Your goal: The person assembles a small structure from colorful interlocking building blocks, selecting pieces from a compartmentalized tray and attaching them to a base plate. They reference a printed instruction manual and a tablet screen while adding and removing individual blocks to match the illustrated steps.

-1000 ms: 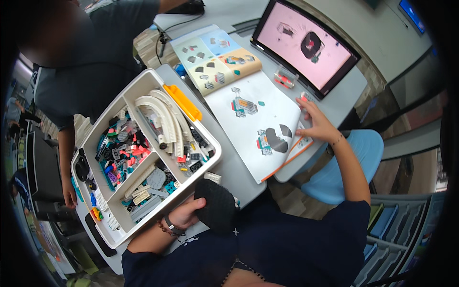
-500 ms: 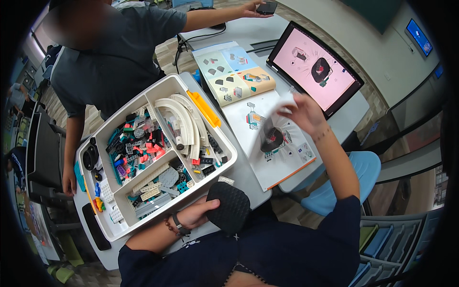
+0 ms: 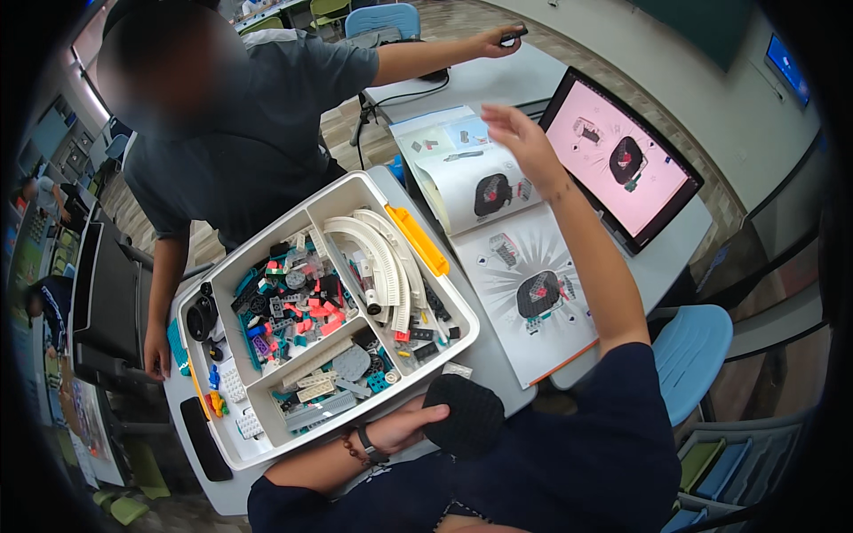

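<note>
My left hand (image 3: 404, 428) grips a flat, rounded black piece with a studded surface (image 3: 466, 416), the thumb lying on top of it. It is close to my body, beside the near corner of a white parts bin (image 3: 320, 433). Over an open instruction booklet (image 3: 500, 311) my right hand (image 3: 526, 147) is raised, fingers stretched out and holding nothing. One page of the booklet curls up to the left of that hand and wrist. The lower page has a picture of a rounded black build with a red centre.
Behind the booklet stands a laptop (image 3: 613, 160) with a similar picture on its screen. The bin holds loose building bricks and curved white track pieces (image 3: 378, 258). Across the table another person (image 3: 258, 124) stretches an arm out, a dark object (image 3: 514, 35) in hand. A blue chair (image 3: 693, 364) is at the right.
My right hand has moved up and left across the booklet, turning a page over. My left hand still holds the black piece. The whole view has shifted a little.
</note>
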`<state>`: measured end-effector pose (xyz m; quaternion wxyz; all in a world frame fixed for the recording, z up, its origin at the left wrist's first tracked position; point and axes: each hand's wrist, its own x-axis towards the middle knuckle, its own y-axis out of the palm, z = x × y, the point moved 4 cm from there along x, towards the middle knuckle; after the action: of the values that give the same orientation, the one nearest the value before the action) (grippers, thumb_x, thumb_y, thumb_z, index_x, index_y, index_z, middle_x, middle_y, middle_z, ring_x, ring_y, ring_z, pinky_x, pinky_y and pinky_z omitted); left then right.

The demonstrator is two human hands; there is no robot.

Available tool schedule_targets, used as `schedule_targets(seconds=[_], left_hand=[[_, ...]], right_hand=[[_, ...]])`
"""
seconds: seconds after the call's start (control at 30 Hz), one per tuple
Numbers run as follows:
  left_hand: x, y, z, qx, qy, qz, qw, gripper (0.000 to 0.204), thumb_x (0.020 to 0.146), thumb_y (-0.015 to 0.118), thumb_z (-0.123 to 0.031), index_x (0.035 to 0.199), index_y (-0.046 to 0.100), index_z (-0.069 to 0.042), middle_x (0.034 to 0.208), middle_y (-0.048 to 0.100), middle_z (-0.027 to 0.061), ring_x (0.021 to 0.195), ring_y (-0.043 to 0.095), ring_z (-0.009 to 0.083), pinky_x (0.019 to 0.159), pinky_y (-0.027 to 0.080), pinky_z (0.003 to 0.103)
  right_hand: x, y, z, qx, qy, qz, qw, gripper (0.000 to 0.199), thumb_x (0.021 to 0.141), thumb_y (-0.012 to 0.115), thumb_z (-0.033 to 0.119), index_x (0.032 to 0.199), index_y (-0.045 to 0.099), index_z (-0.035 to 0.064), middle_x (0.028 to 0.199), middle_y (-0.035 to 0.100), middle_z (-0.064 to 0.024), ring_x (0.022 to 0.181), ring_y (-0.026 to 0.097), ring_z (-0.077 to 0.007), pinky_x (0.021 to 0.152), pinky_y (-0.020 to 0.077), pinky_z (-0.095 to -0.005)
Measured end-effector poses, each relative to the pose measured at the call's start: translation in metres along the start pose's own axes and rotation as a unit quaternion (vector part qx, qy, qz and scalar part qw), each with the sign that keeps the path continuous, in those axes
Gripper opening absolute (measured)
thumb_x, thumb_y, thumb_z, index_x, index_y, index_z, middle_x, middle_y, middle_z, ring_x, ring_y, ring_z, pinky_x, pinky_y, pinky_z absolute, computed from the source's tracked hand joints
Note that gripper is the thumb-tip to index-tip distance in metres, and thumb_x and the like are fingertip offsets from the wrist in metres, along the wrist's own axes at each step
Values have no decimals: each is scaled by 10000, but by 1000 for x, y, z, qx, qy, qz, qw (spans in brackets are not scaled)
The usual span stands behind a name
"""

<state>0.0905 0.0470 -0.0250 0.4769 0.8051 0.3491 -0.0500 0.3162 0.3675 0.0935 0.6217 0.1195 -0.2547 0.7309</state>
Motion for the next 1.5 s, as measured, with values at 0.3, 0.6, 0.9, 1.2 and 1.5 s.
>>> schedule_targets(seconds=[0.3, 0.6, 0.9, 1.2, 1.5], left_hand=[[0, 4, -2, 11, -29, -15, 999, 610, 878, 617, -307, 1343, 374, 3, 1328, 470, 131, 1247, 445, 226, 1066, 329, 380], [3, 2, 1, -5, -32, -5, 999, 631, 901, 595, -333, 1379, 335, -13, 1341, 452, 92, 1237, 425, 170, 1052, 314, 323], [12, 8, 4, -66, -66, 9, 996, 585, 938, 546, -304, 1395, 312, -24, 1368, 433, 86, 1267, 407, 171, 1061, 321, 330], [25, 18, -5, -11, -59, -5, 998, 627, 928, 543, -365, 1390, 313, -8, 1382, 421, 100, 1284, 391, 182, 1080, 294, 338], [83, 77, -33, 44, 163, -67, 983, 531, 901, 616, -233, 1316, 359, -24, 1264, 499, 81, 1190, 459, 137, 1027, 348, 306]], right_hand=[[-135, 23, 19, -481, -74, 60, 871, 384, 780, 632, 185, 1134, 571, 49, 1068, 565, -149, 1022, 519, -322, 895, 399, -423], [-99, 40, -34, -491, -62, 98, 863, 416, 851, 591, 306, 1177, 554, 50, 1181, 551, -150, 1151, 473, -329, 992, 337, -523], [-69, 49, -47, -467, 61, 113, 875, 235, 816, 623, 285, 903, 678, 74, 973, 605, -137, 888, 563, -291, 805, 453, -404], [-67, 51, -54, -500, 28, 97, 860, 251, 821, 613, 328, 928, 662, 106, 967, 570, -97, 906, 557, -276, 806, 441, -414], [-109, -21, -19, -381, -110, 60, 916, 291, 844, 593, 228, 1093, 611, 78, 1100, 579, -138, 1012, 543, -300, 886, 441, -381]])
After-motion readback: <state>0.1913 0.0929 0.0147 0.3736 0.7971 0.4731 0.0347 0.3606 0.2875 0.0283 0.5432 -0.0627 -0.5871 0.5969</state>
